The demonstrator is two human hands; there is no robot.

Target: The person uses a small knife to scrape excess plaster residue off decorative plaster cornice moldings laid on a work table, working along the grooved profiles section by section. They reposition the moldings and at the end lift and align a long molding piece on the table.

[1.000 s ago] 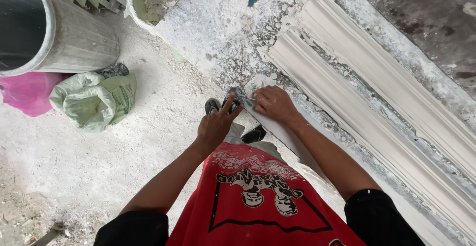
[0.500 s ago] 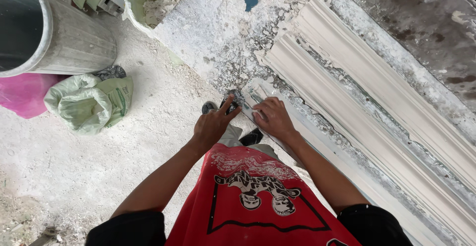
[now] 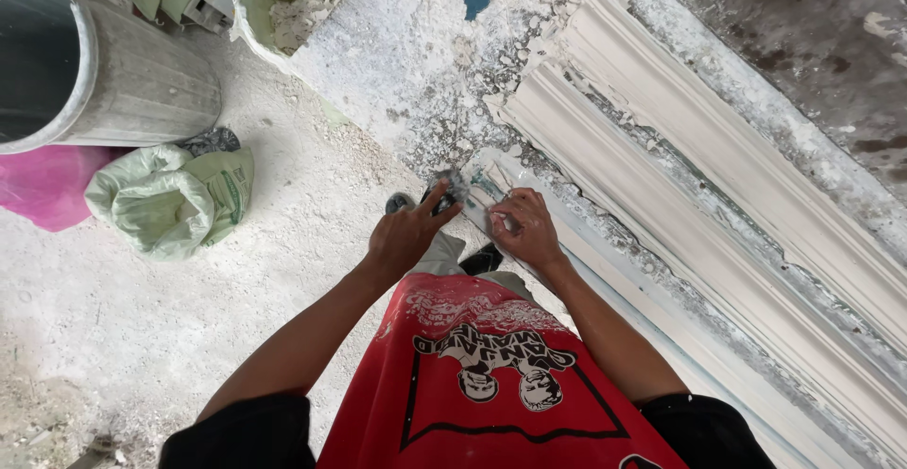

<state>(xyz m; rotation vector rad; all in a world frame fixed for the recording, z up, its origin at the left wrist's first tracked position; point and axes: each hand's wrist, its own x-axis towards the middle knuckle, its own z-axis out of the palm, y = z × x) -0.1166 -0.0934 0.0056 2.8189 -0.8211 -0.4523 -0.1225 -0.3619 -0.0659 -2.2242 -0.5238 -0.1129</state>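
My left hand point(image 3: 406, 238) reaches forward, its thumb and fingers pinching a small grey piece point(image 3: 453, 186) at the edge of the plaster-covered bench point(image 3: 397, 72). My right hand point(image 3: 524, 231) is just to its right, with fingers curled down on the near end of a narrow white plaster strip point(image 3: 605, 285) that runs along the bench's front edge. Beyond it lie two long white plaster cornice mouldings point(image 3: 680, 176), side by side and running diagonally to the lower right. What the grey piece is cannot be told.
A grey metal drum point(image 3: 113, 72) stands at the upper left, with a pink bag point(image 3: 47, 186) and a pale green sack point(image 3: 170, 200) beside it. Another open sack of white powder point(image 3: 283, 6) sits at the bench's far corner. The floor is white with dust.
My hands were close together around the grey piece. Now the right hand has drawn slightly to the right onto the strip's end, while the left keeps the piece.
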